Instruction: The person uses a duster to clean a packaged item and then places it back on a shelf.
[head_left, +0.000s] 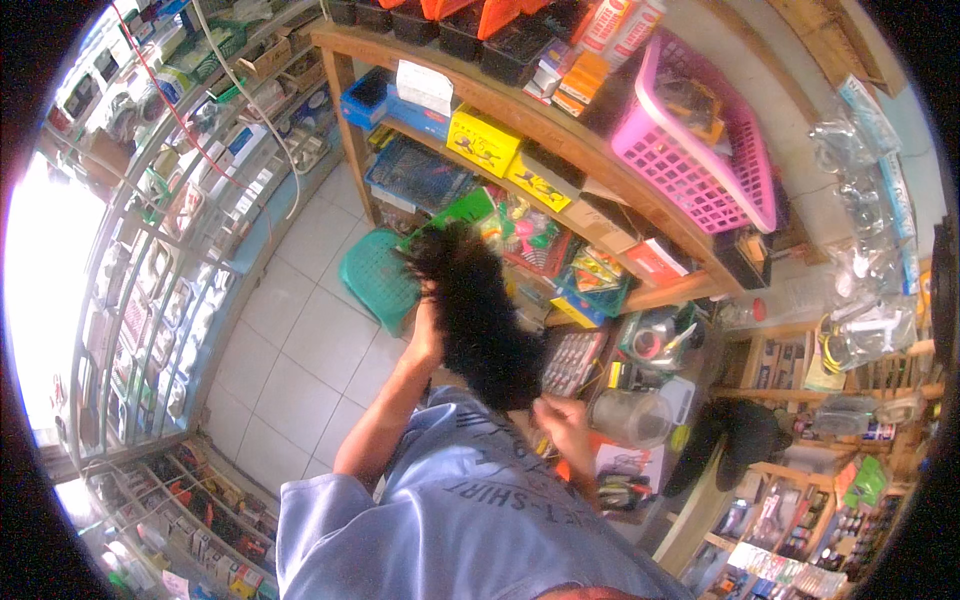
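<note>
A large bushy black feather duster (484, 322) lies across the space between my hands, its ragged tip towards the teal plastic object (375, 277) on the tiled floor side. My left hand (426, 326) is against the duster's left edge; its fingers are mostly hidden behind the dark feathers. At the lower right end of the duster, my right hand (564, 427) has its fingers curled around it. The grip itself is partly covered. Just past the right hand stands a clear plastic jar (631, 417) lying near small goods on a counter.
A wooden shelf unit (525, 124) ahead carries yellow boxes (484, 141), trays and a pink basket (690, 150). Glass display cases (150, 300) line the left. Pale floor tiles (296, 375) lie between. Plastic-wrapped goods (862, 307) hang at right, by wooden racks (795, 480).
</note>
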